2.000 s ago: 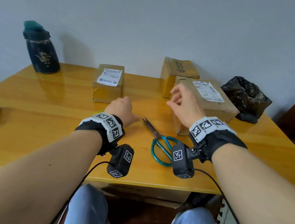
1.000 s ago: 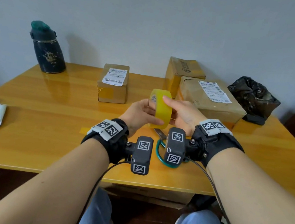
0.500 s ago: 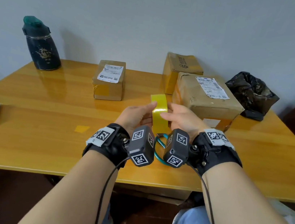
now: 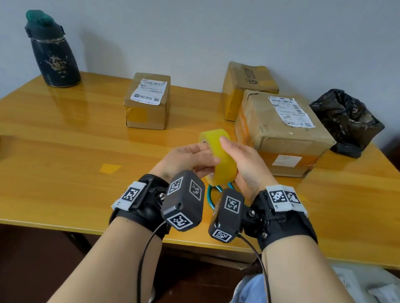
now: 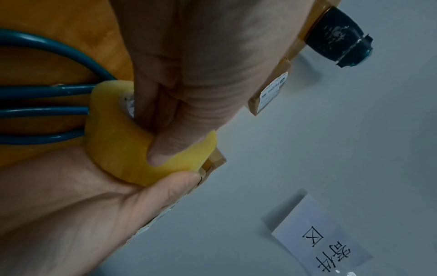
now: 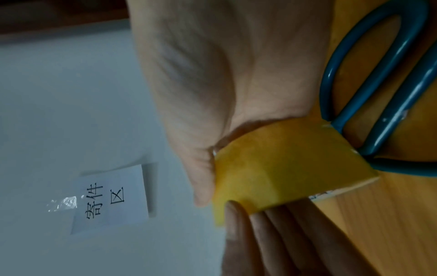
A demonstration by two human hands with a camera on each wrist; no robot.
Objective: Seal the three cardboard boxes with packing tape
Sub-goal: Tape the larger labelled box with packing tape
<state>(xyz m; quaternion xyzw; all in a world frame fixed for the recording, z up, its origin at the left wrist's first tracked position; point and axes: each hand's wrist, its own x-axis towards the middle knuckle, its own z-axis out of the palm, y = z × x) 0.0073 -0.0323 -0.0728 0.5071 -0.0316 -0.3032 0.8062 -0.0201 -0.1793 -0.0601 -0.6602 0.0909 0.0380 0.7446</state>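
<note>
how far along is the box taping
Just started. Both hands, left hand and right hand, hold the yellow tape roll above the table; no strip looks pulled. The small box, back box and large box wait untouched.

place: looking like a small parcel-sending corner in an office or home
sign: paper note (image 6: 111,199) on the wall reading 寄件区
worktop (image 4: 60,183): carrying labelled cardboard boxes (image 4: 281,132), scissors (image 6: 378,93), flask (image 4: 53,53)

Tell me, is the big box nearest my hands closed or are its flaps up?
Closed: the big box has its top flaps lying flat under the shipping label. Whether the top seam is taped, I cannot tell.
</note>
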